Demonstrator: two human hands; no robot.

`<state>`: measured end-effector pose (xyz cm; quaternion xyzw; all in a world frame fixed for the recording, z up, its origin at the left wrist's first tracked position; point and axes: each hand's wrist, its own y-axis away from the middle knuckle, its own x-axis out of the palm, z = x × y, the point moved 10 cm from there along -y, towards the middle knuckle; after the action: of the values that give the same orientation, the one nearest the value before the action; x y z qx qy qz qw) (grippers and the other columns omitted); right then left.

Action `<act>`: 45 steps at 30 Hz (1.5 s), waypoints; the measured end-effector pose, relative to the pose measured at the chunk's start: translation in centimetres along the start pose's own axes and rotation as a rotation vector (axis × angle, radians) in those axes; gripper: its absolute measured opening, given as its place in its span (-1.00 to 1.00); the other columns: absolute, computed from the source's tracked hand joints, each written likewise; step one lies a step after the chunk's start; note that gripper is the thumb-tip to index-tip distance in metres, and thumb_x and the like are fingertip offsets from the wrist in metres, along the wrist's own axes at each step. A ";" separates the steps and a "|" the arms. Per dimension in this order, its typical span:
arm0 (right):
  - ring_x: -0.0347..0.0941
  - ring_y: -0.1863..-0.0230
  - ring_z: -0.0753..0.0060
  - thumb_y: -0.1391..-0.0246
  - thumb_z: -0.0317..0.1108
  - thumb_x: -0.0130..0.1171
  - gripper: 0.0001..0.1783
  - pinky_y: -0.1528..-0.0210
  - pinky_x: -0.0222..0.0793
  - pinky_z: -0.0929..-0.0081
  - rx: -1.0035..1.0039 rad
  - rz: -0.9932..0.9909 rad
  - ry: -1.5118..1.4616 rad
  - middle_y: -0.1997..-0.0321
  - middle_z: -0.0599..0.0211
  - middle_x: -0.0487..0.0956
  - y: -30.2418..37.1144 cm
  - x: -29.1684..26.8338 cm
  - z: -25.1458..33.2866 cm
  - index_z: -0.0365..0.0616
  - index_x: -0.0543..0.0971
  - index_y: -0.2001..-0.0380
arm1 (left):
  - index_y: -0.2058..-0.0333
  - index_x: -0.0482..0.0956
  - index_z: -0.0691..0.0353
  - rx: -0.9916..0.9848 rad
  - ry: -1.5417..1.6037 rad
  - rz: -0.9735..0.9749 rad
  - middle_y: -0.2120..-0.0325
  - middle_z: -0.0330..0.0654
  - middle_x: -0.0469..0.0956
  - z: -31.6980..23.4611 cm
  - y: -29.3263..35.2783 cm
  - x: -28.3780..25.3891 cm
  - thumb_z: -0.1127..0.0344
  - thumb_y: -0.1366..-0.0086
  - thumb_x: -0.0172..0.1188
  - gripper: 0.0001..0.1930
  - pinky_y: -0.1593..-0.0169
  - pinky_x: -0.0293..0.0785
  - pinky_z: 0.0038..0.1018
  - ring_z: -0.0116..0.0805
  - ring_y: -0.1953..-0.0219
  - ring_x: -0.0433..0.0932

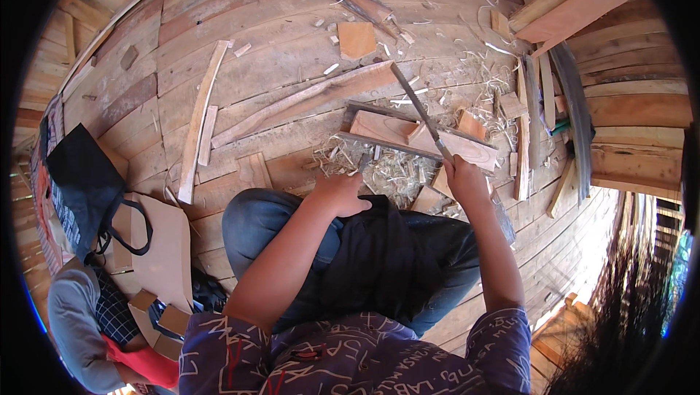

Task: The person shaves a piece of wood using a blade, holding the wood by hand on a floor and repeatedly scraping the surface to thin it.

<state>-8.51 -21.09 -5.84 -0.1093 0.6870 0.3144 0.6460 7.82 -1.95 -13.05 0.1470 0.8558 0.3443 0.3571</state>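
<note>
So on my feed the right hand [467,178] is wrapped round a long blade [419,107] slanting across a board [380,127], just beyond some shavings [394,175]. Left hand [340,195] sits near those; can't tell whether it's gripping anything.

Two bare hands [337,194] [465,176], one long blade [421,109], one black tote [82,180]
</note>
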 end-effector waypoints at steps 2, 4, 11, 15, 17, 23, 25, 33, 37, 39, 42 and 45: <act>0.57 0.38 -0.18 -0.28 -0.03 -0.01 -0.60 0.31 0.50 -0.07 -0.024 0.008 -0.003 0.49 -0.08 0.60 -0.7 0.0 0.7 -0.18 0.52 0.34 | -0.21 0.31 0.22 -0.019 0.022 -0.009 -0.10 0.07 0.47 0.4 -0.1 -0.1 -0.12 -0.16 0.22 -0.25 -0.24 0.18 0.01 0.04 -0.16 0.42; 0.58 0.39 -0.18 -0.28 -0.02 -0.02 -0.60 0.32 0.50 -0.07 -0.024 -0.010 -0.004 0.50 -0.07 0.60 -0.7 0.7 0.4 -0.17 0.52 0.34 | -0.22 0.29 0.25 -0.019 -0.056 -0.096 -0.18 0.09 0.37 -0.5 -0.1 -1.6 -0.07 -0.13 0.27 -0.23 -0.25 0.19 0.01 0.03 -0.21 0.37; 0.57 0.42 -0.20 -0.28 0.00 -0.02 -0.58 0.36 0.49 -0.07 -0.021 -0.033 -0.018 0.51 -0.08 0.59 0.4 -0.4 1.4 -0.17 0.51 0.37 | -0.26 0.22 0.27 0.035 -0.236 -0.760 -0.23 -0.02 0.26 -2.0 -3.9 -5.9 0.14 -0.03 0.36 -0.17 -0.25 0.16 0.08 -0.07 -0.27 0.27; 0.53 0.42 -0.27 -0.27 -0.02 0.01 -0.60 0.37 0.46 -0.11 0.014 -0.104 -0.115 0.53 -0.11 0.57 1.8 -2.4 -0.5 -0.18 0.50 0.38 | -0.27 0.19 0.29 0.210 -0.098 -0.676 -0.09 0.02 0.39 -5.1 -5.7 -7.2 -0.03 -0.07 0.36 -0.11 -0.24 0.16 -0.03 -0.07 -0.19 0.34; 0.50 0.40 -0.31 -0.27 -0.05 0.04 -0.60 0.38 0.41 -0.11 0.045 -0.072 -0.189 0.52 -0.17 0.55 1.9 -2.6 -1.5 -0.22 0.50 0.39 | -0.21 0.29 0.31 0.194 -0.043 -0.817 0.04 -0.01 0.49 -6.3 -5.0 -8.6 -0.08 -0.05 0.35 -0.15 -0.14 0.20 -0.10 -0.10 -0.08 0.41; 0.47 0.39 -0.35 -0.25 -0.09 0.09 -0.61 0.39 0.35 -0.06 0.074 -0.040 -0.281 0.50 -0.21 0.52 1.5 -2.8 -1.7 -0.26 0.50 0.40 | -0.06 0.48 0.26 -0.027 -0.066 -0.992 0.16 -0.11 0.50 -3.6 -7.8 -9.8 -0.13 -0.13 0.27 -0.34 0.00 0.20 -0.13 -0.14 0.07 0.43; 0.46 0.40 -0.34 -0.25 -0.09 0.10 -0.61 0.39 0.35 -0.03 0.102 -0.039 -0.331 0.51 -0.19 0.52 1.8 -2.7 -1.9 -0.26 0.51 0.40 | 0.03 0.56 0.23 0.016 -0.121 -1.056 0.23 -0.13 0.50 -3.9 -8.5 -10.2 -0.12 -0.17 0.23 -0.43 0.03 0.19 -0.12 -0.16 0.14 0.43; 0.51 0.36 -0.31 -0.24 -0.04 0.09 -0.56 0.33 0.41 -0.04 0.223 -0.019 -0.397 0.50 -0.18 0.56 3.0 -2.6 -5.1 -0.28 0.57 0.19 | 0.14 0.63 0.06 0.052 -0.151 -1.101 0.30 -0.17 0.51 -4.4 -10.1 -11.3 -0.12 -0.20 0.19 -0.58 0.05 0.18 -0.14 -0.16 0.14 0.41; 0.50 0.39 -0.29 -0.24 -0.04 0.10 -0.55 0.36 0.37 -0.01 0.262 -0.036 -0.458 0.52 -0.19 0.53 3.9 -3.5 -6.0 -0.31 0.57 0.24 | 0.16 0.62 0.09 -0.024 -0.146 -0.952 0.32 -0.13 0.61 -4.6 -12.7 -12.6 -0.07 -0.17 0.23 -0.60 0.02 0.21 -0.11 -0.11 0.12 0.49; 0.49 0.41 -0.29 -0.25 -0.05 0.10 -0.55 0.38 0.36 0.00 0.268 -0.074 -0.483 0.54 -0.19 0.52 4.5 -3.8 -6.5 -0.32 0.56 0.27 | 0.22 0.60 0.12 -0.099 -0.085 -0.795 0.36 -0.12 0.63 -3.9 -14.2 -13.1 0.00 -0.19 0.22 -0.66 0.02 0.27 -0.10 -0.07 0.15 0.54; 0.47 0.44 -0.30 -0.25 -0.07 0.10 -0.56 0.41 0.33 0.02 0.280 -0.107 -0.527 0.57 -0.19 0.50 5.4 -4.5 -6.9 -0.35 0.54 0.31 | 0.23 0.59 0.16 -0.045 0.107 -0.798 0.38 -0.13 0.64 -3.6 -14.7 -14.5 0.15 -0.15 0.27 -0.73 0.08 0.40 -0.18 -0.10 0.26 0.59; 0.45 0.46 -0.32 -0.26 -0.11 0.10 -0.59 0.44 0.31 0.05 0.337 -0.089 -0.626 0.58 -0.19 0.48 6.8 -5.0 -7.2 -0.36 0.53 0.33 | 0.22 0.58 0.22 0.125 0.337 -0.826 0.41 -0.13 0.63 -4.3 -13.8 -15.1 0.30 -0.08 0.34 -0.72 0.20 0.48 -0.31 -0.20 0.38 0.61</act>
<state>-17.45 -21.18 0.74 0.0705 0.4925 0.1867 0.8472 15.27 -21.48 -12.81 -0.2437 0.9080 0.1395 0.3108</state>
